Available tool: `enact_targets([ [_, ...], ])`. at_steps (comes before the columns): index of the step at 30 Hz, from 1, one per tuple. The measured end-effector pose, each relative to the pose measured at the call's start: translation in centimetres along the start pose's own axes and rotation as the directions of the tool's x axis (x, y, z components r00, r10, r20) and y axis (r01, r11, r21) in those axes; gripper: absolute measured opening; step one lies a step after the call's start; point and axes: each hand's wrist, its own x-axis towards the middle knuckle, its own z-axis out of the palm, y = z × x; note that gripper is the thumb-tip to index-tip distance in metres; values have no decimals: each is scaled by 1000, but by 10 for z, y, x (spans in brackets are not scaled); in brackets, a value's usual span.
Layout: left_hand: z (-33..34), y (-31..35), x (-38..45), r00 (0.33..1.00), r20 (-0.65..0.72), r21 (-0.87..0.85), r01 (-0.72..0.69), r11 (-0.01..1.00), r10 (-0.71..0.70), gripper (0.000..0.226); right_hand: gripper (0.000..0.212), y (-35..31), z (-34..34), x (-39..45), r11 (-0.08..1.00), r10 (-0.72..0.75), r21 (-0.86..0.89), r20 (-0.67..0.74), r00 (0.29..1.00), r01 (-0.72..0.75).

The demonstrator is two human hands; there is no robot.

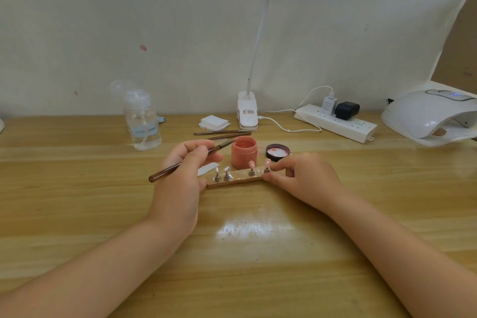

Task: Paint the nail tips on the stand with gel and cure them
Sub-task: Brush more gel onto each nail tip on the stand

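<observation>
Over on the left of the desk (pixel 77 201) there's a clear pump bottle (pixel 142 121) just sitting by the wall. Moving in, the left hand (pixel 184 162) is pinching a brush (pixel 191 160) partway up the handle, pen style, with the bristle end pointing toward the open gel jar (pixel 243 152). Can't tell if the bristles are actually touching the gel. Two spare brushes (pixel 223 134) are lying behind the jar, with a stack of wipes (pixel 214 121) beyond them. The stand (pixel 236 179) is lying right in front of the jar, between both hands, with the tips (pixel 251 164) sticking up on little metal pegs: the two right ones are looking pink, the two left ones pale, so I'm guessing about half are coated. The right hand (pixel 300 171) is curling its fingers around the right end of the stand, pinning it down. Smart, because that strip is looking super light and will probably be skating around under the brush. The tips are thin plastic and wet gel smears, so I'd only be grabbing the base ends, never the pegs. The jar lid (pixel 277 152) is sitting just right of the jar, and the curing lamp (pixel 428 116) is waiting far right, well apart.
</observation>
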Motion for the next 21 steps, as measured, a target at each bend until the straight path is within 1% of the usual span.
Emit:
enact_targets([
  [3, 1, 0, -1, 1000, -9, 24, 14, 1000, -14, 36, 29, 0, 2, 0, 997, 78, 10, 32, 996, -79],
  [6, 2, -1, -1, 1000, -13, 23, 24, 999, -23, 31, 24, 0, 6, 1, 982, 148, 116, -4, 989, -146],
  [12, 2, -1, -2, 999, -21, 19, 35, 999, -34, 29, 22, -4, 11, 1, 987, 119, 111, -35, 992, -115],
  [15, 2, -1, -2, 999, -18, 24, 37, 999, -37, 27, 21, -7, 11, -1, 1000, 15, 16, -82, 996, -14],
  [17, 2, -1, -1, 1000, -11, 44, 27, 999, -26, 25, 24, -9, 13, -3, 995, -93, -48, -165, 982, 86],
  [19, 2, -2, -2, 999, 15, 101, -36, 994, 35, 21, 22, -10, 13, -4, 987, -161, -21, -266, 950, 161],
  [21, 0, -2, -5, 981, 116, 200, -175, 964, 154, 18, 11, -10, 12, -4, 973, -178, 75, -363, 915, 219],
])
